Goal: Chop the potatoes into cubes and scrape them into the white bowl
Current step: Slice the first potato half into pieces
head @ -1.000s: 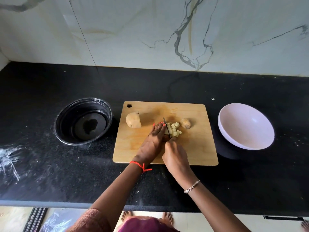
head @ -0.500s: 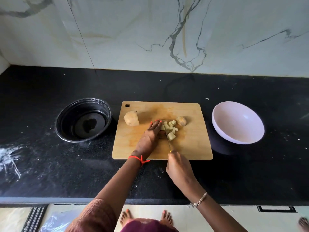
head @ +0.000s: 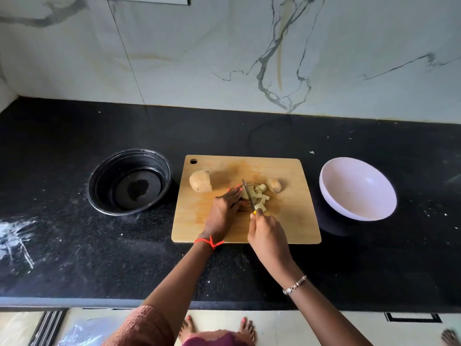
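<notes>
Seen from above, a wooden cutting board (head: 294,221) lies on a black speckled countertop (head: 249,131) against a white marble wall. With the board as the clock's centre, the empty white bowl (head: 358,188) sits just beside it at 3 o'clock, and a black bowl (head: 129,182) sits at 9 o'clock, both on the counter. On the board, a half potato (head: 200,188) with its skin on rests at about 10 o'clock, and a small potato end piece (head: 275,185) lies at about 1 o'clock. A loose heap of pale potato cubes (head: 260,196) sits near the middle. The left hand (head: 222,213), with a red thread at its wrist, lies with its fingers nearly straight, pressing down on a mostly hidden potato piece (head: 245,194) just left of the cubes. The right hand (head: 268,233), with a beaded bracelet at its wrist, has its fingers wrapped tightly around the handle of a knife (head: 249,196). The blade points toward 12 o'clock and stands between the left fingertips and the cubes.
</notes>
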